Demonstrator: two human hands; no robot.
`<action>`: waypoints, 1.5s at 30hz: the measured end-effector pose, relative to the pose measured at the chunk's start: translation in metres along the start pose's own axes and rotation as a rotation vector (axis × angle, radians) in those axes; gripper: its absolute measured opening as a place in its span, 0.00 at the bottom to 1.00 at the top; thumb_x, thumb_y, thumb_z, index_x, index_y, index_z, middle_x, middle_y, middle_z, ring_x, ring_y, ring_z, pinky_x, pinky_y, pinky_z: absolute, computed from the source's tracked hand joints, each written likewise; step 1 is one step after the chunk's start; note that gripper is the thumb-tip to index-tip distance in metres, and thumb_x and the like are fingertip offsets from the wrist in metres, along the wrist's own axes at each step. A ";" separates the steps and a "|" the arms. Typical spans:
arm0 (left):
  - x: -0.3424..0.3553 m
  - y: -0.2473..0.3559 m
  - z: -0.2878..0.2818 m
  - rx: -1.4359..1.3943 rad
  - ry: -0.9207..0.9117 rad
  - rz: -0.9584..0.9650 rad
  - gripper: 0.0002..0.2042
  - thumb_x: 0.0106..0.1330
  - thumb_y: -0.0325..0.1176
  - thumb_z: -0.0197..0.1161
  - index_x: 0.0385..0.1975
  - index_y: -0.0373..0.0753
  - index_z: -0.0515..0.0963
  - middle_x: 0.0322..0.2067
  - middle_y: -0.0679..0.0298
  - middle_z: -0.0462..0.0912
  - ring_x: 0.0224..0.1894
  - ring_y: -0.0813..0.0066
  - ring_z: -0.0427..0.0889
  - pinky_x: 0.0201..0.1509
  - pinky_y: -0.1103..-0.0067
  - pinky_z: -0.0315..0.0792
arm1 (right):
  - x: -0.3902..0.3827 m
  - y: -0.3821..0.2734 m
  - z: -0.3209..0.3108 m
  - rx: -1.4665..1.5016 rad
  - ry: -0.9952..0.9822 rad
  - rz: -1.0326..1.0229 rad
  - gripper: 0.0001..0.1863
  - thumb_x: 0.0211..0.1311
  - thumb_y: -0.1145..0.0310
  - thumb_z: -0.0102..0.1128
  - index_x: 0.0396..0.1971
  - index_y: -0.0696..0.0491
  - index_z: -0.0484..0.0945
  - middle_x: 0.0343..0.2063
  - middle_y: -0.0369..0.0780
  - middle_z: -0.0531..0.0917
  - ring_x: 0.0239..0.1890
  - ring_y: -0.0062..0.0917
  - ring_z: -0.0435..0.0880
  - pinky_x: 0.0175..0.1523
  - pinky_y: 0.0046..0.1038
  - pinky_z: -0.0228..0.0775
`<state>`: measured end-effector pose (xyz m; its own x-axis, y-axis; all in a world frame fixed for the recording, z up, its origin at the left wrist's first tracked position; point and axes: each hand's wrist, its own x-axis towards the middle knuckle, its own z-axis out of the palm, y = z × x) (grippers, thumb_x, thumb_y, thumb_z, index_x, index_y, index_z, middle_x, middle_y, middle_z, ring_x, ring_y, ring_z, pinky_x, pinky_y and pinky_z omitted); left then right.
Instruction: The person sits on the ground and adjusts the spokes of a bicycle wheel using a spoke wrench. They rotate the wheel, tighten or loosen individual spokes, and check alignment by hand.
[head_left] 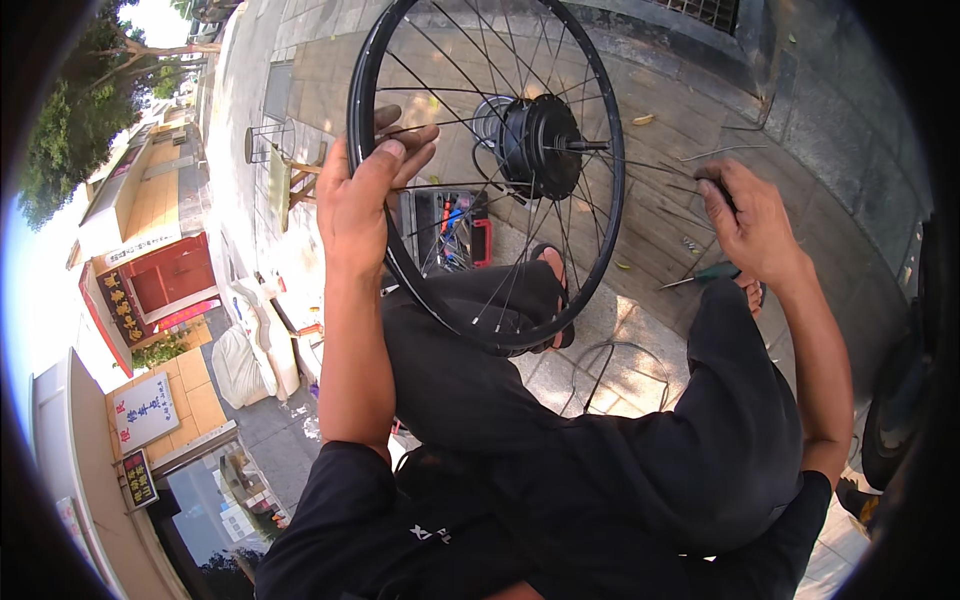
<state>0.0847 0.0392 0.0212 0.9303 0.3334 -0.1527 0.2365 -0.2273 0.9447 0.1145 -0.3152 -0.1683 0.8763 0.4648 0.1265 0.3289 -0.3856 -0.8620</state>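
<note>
A black spoked bicycle wheel with a large hub motor stands tilted above my lap, its lower rim by my left knee. My left hand grips the rim's left side, with its fingers reaching in among the spokes. To the right of the wheel, my right hand is curled closed, thumb against fingers. Thin dark rods that look like spokes show by its fingertips; whether it holds one is hard to make out. Below that hand, a screwdriver with a dark green handle lies on the ground.
A toolbox with assorted hand tools sits open behind the wheel's lower left. A thin dark cable loops over the paving between my legs. A small wooden stool stands farther left. A dark tyre shows at the right edge.
</note>
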 end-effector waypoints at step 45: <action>-0.006 0.003 0.007 0.034 -0.073 0.058 0.22 0.69 0.27 0.61 0.61 0.22 0.71 0.53 0.48 0.80 0.58 0.51 0.85 0.63 0.63 0.78 | 0.056 -0.027 0.004 -0.154 -0.021 -0.267 0.09 0.63 0.72 0.64 0.42 0.58 0.82 0.32 0.45 0.84 0.34 0.46 0.85 0.38 0.43 0.76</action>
<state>0.0817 0.0303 0.0231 0.9605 0.2513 -0.1198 0.1896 -0.2754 0.9425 0.1537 -0.2759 -0.1399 0.7450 0.5815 0.3269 0.5971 -0.3630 -0.7153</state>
